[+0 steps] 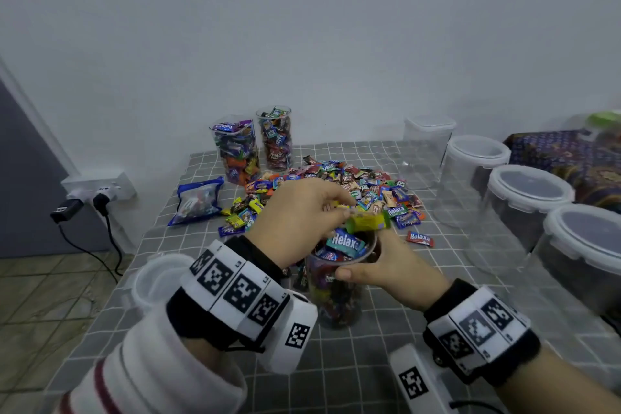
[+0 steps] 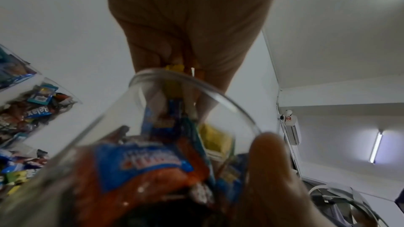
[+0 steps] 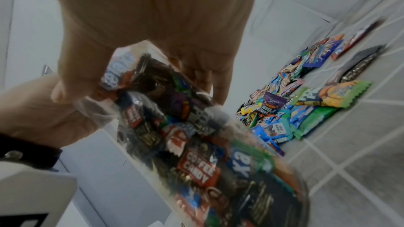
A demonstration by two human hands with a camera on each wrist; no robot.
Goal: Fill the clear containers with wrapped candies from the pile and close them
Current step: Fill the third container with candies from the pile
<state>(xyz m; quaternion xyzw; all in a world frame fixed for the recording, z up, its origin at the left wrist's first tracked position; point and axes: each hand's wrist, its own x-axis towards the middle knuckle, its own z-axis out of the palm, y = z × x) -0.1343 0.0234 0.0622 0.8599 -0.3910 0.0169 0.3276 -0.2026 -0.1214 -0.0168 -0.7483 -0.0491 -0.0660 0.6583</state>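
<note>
The right hand curled round the nearly full clear container on the bench, steadying it, while directly above its mouth the left hand pinched wrapped candies for dropping; the pile lay just beyond.

Open cloth lies on the near side of the jar and between both wrists. Beyond the jar the candy pile blocks the middle; two full jars stand behind that. Right of the jar, lidded tubs wall off the edge. Left of it, a lid sits near the table's edge.
</note>
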